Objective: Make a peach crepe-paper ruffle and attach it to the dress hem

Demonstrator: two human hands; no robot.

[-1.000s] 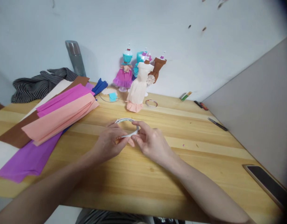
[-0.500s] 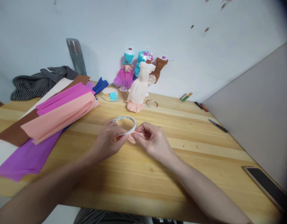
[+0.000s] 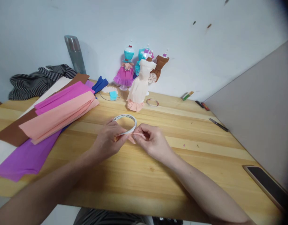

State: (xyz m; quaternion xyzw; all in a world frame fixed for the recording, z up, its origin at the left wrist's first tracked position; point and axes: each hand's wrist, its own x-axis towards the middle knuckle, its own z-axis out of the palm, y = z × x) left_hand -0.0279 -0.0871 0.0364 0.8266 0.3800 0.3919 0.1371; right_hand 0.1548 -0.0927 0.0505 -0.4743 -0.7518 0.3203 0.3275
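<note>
My left hand (image 3: pixel 108 141) grips a white tape roll (image 3: pixel 125 122) at its near rim, tilted up off the wooden table (image 3: pixel 139 178). My right hand (image 3: pixel 150 141) pinches a small peach piece of paper (image 3: pixel 132 138) right beside the roll, with fingertips touching the left hand's. Both hands sit at the middle of the table.
Sheets of peach, pink, purple, brown and white crepe paper (image 3: pixel 52 115) lie at the left. Paper-dressed mannequins (image 3: pixel 139 81) stand at the back by the wall, with a small tape ring (image 3: pixel 152 102), a steel bottle (image 3: pixel 75 57) and striped cloth (image 3: pixel 38 80). A phone (image 3: pixel 267 185) and a knife (image 3: pixel 218 124) lie at the right.
The right hand's fingers came off the roll's far rim and closed on the peach paper beside it. The roll tipped up slightly in the left hand.
</note>
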